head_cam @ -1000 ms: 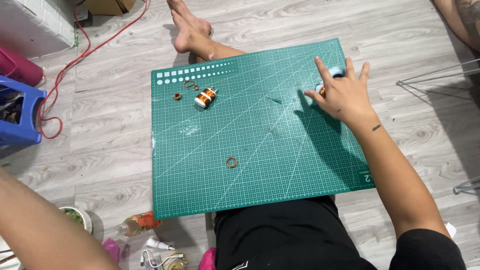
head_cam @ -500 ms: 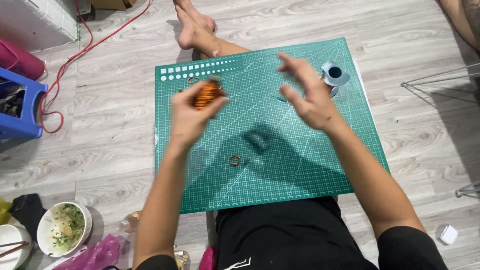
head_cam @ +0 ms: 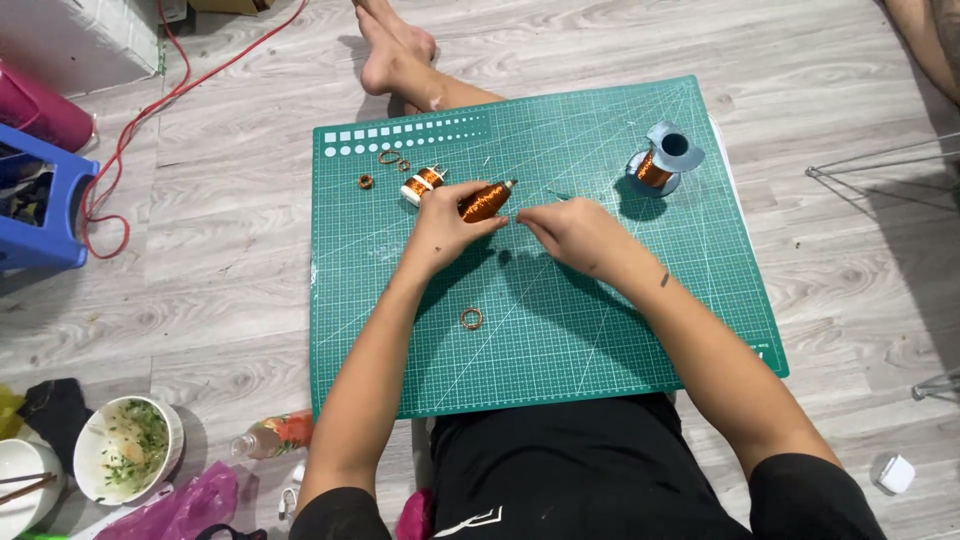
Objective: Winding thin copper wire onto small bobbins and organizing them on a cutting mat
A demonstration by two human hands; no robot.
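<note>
- right now the left hand [head_cam: 448, 225] is raised over the middle of the green cutting mat [head_cam: 600, 340], its fingers closed around a copper wire coil [head_cam: 487, 201] that sticks out toward the far right, pale tip leading.
- the right hand [head_cam: 572, 232] sits just beside that coil, low over the mat, fingertips pinched together near the coil's tip; whether it grips a strand of wire is too fine to tell.
- a second small copper spool [head_cam: 423, 184] with a white end lies on the mat just beyond the left hand, close to it.
- near that spool, a few small copper rings [head_cam: 391, 158] lie by the mat's far edge, with one more tiny ring [head_cam: 366, 181] off to their left.
- a lone wire ring [head_cam: 471, 318] rests on the mat nearer the body, below the left wrist.
- a grey-blue bobbin [head_cam: 664, 158] wound with copper wire stands upright toward the mat's far right corner, well apart from both hands.
- off the mat, on the wooden floor: a blue plastic stool [head_cam: 45, 215] and a red cable [head_cam: 150, 110] at the left, a white bowl [head_cam: 125, 448] with green scraps at the lower left, and a clear bottle [head_cam: 275, 435] lying on its side next to the mat's near left corner.
</note>
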